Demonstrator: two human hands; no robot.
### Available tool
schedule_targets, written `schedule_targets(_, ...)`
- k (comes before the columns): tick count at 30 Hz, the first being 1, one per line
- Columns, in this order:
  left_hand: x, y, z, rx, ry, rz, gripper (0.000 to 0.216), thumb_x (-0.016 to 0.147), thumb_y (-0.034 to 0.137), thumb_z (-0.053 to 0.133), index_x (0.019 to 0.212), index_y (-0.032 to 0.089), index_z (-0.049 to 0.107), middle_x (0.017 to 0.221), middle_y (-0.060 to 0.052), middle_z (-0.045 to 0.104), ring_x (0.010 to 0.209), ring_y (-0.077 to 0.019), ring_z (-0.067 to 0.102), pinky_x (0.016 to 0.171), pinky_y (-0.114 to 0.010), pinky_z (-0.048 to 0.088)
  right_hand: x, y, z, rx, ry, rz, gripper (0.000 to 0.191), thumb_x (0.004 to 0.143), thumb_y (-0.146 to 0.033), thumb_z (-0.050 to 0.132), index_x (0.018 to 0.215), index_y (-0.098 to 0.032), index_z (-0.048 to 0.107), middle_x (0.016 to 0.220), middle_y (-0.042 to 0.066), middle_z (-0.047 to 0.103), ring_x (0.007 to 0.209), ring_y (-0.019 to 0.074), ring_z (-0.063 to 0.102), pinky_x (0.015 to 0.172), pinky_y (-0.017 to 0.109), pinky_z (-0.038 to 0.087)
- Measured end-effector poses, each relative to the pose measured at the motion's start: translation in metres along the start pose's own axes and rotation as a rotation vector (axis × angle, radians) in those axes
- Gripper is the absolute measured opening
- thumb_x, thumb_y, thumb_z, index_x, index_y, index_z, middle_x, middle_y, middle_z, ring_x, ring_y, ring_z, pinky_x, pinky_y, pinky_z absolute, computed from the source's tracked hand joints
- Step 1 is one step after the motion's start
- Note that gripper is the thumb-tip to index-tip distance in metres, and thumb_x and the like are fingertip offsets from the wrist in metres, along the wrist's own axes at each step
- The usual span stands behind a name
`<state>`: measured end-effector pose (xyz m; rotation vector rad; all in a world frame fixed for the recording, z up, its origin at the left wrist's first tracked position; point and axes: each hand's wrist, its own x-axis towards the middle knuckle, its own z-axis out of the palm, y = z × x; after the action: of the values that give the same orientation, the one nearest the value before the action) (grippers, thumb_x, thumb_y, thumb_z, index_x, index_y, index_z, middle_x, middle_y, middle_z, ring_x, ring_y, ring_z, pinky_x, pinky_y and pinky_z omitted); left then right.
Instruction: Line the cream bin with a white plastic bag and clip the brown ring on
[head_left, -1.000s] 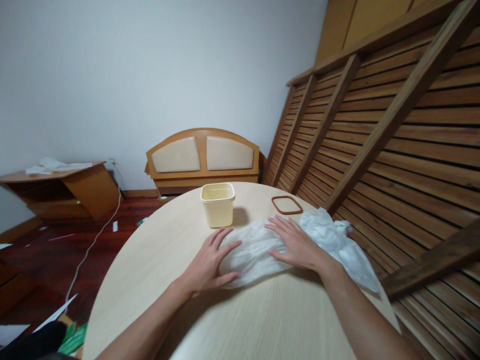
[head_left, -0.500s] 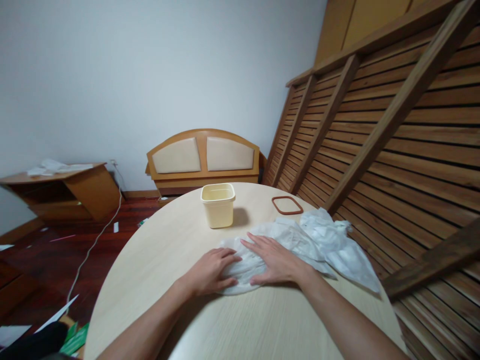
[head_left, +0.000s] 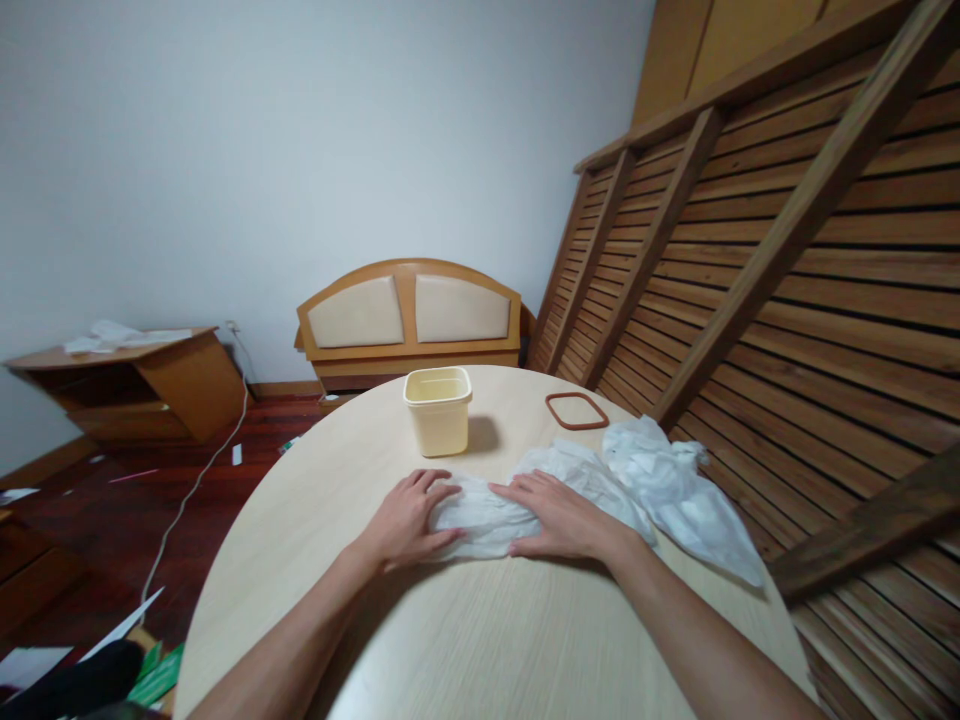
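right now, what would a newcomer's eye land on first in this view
Probably the large slatted wooden panel slanting across the right side. Next, the left hand and right hand, spread over crumpled white material on the pale round table. Just beyond the left hand, a yellow tub stands upright.

Pale wall [head_left: 337, 130], padded wooden headboard [head_left: 409, 310], dark red floor [head_left: 180, 520], low desk [head_left: 157, 390], slatted wooden panel [head_left: 750, 300] leaning right.

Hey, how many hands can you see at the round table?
2: the left hand at the left end of the crumpled white plastic, and the right hand farther right along it. No others show.
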<state>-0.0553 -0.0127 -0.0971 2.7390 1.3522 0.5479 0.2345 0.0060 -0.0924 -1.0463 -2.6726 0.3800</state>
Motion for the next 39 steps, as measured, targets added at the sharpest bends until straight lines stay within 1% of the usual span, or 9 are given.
schedule_targets(4,0.012,0.0,-0.013,0.012,0.315,-0.032,0.041,0.095,0.038,0.056,0.133,0.023,0.057,0.141,-0.013,0.053,0.128,-0.0291,0.052,0.108,-0.048,0.047,0.0,0.001,-0.003,0.019,0.035,-0.023,0.082,0.077,-0.047,0.08,0.15,-0.027,0.045,0.124,0.01,0.067,0.117,0.0291,0.059,0.107,0.043,0.041)
schedule_targets(6,0.022,-0.004,-0.022,0.046,0.491,-0.118,0.041,0.096,0.036,0.053,0.135,0.023,0.056,0.146,-0.014,0.048,0.132,-0.03,0.049,0.109,-0.05,0.046,-0.001,0.001,-0.004,0.019,0.04,-0.024,0.079,0.078,-0.045,0.08,0.148,-0.025,0.048,0.123,0.01,0.068,0.117,0.0291,0.06,0.106,0.043,0.041)
schedule_targets(8,0.035,-0.013,-0.029,0.071,0.59,-0.208,0.044,0.096,0.037,0.054,0.138,0.023,0.054,0.152,-0.016,0.039,0.138,-0.0332,0.044,0.113,-0.053,0.041,-0.001,0.001,-0.005,0.013,0.05,-0.02,0.073,0.078,-0.043,0.08,0.144,-0.024,0.053,0.122,0.01,0.069,0.116,0.0293,0.06,0.105,0.042,0.042)
schedule_targets(12,0.058,-0.04,-0.035,-0.012,0.606,-0.388,0.05,0.095,0.038,0.056,0.142,0.023,0.052,0.161,-0.017,0.027,0.148,-0.0382,0.031,0.117,-0.058,0.034,-0.001,0.001,-0.009,0.005,0.088,-0.027,0.054,0.082,-0.038,0.076,0.133,-0.022,0.063,0.118,0.01,0.071,0.112,0.0283,0.062,0.102,0.04,0.044)
schedule_targets(15,0.067,-0.055,-0.032,-0.11,0.549,-0.416,0.042,0.095,0.04,0.056,0.133,0.023,0.06,0.159,-0.016,0.034,0.149,-0.037,0.03,0.118,-0.058,0.032,-0.001,0.002,-0.011,0.008,0.108,-0.041,0.039,0.086,-0.03,0.072,0.123,-0.022,0.068,0.112,0.009,0.072,0.108,0.0262,0.063,0.098,0.038,0.045)
schedule_targets(18,0.07,-0.06,-0.026,-0.148,0.536,-0.399,0.034,0.097,0.038,0.052,0.124,0.021,0.063,0.15,-0.017,0.048,0.147,-0.0357,0.035,0.114,-0.056,0.039,-0.001,0.003,-0.013,0.029,0.146,-0.051,0.029,0.088,-0.025,0.068,0.117,-0.022,0.07,0.109,0.007,0.073,0.105,0.0246,0.064,0.096,0.037,0.046)
schedule_targets(25,0.066,-0.052,-0.018,-0.207,0.614,-0.322,0.028,0.099,0.041,0.047,0.104,0.02,0.065,0.137,-0.013,0.062,0.127,-0.0273,0.06,0.101,-0.046,0.054,-0.004,0.0,-0.021,0.162,0.326,-0.045,0.019,0.089,-0.022,0.063,0.107,-0.021,0.07,0.105,0.006,0.075,0.099,0.0217,0.068,0.091,0.036,0.048)
schedule_targets(33,0.031,-0.031,-0.006,-0.128,0.748,-0.184,0.018,0.097,0.03,0.053,0.096,0.021,0.068,0.151,-0.013,0.05,0.139,-0.0301,0.049,0.107,-0.05,0.051,-0.017,0.01,-0.042,0.187,0.729,-0.071,0.024,0.081,-0.017,0.062,0.102,-0.023,0.073,0.093,0.005,0.076,0.088,0.0218,0.069,0.083,0.036,0.053)
schedule_targets(39,0.006,-0.024,-0.004,0.046,0.694,-0.014,0.016,0.095,0.017,0.054,0.099,0.02,0.069,0.157,-0.014,0.042,0.134,-0.0296,0.055,0.1,-0.046,0.057,-0.019,0.017,-0.045,0.313,0.931,-0.06,0.016,0.083,-0.023,0.065,0.098,-0.024,0.074,0.093,0.004,0.077,0.087,0.0207,0.071,0.079,0.032,0.057)
